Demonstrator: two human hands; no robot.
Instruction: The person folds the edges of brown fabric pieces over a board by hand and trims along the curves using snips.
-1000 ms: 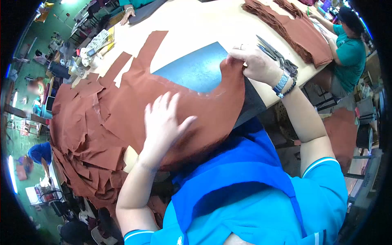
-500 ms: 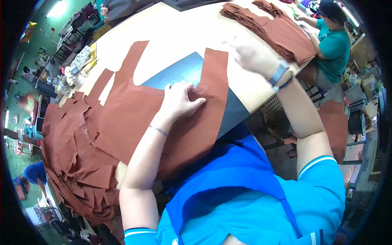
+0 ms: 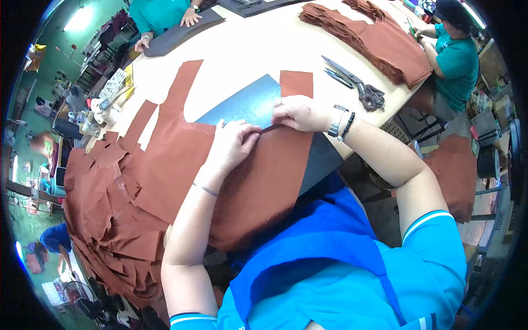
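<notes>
A reddish-brown fabric piece [image 3: 242, 187] with a U-shaped cutout lies over a dark, shiny board [image 3: 245, 104] at the table's near edge. Both hands meet at the bottom of the cutout. My left hand [image 3: 234, 143] pinches the fabric edge there, its fingers bent. Just to the right, my right hand [image 3: 300, 113] grips the same edge, which looks slightly folded between the hands. The rest of the fabric hangs over the near edge toward the blue apron [image 3: 313, 236].
Large scissors [image 3: 352, 77] and a smaller cutting tool [image 3: 338, 78] lie right of the board. Loose brown pieces [image 3: 110, 192] heap at left; a brown stack [image 3: 379, 44] is upper right. One person [image 3: 459, 66] sits at right, another [image 3: 159, 16] stands across the table [image 3: 247, 44].
My right hand has come down from the cloth's upper right corner and then the air to the cutout edge. My left hand has closed on that edge. The cloth's right strip now lies flat.
</notes>
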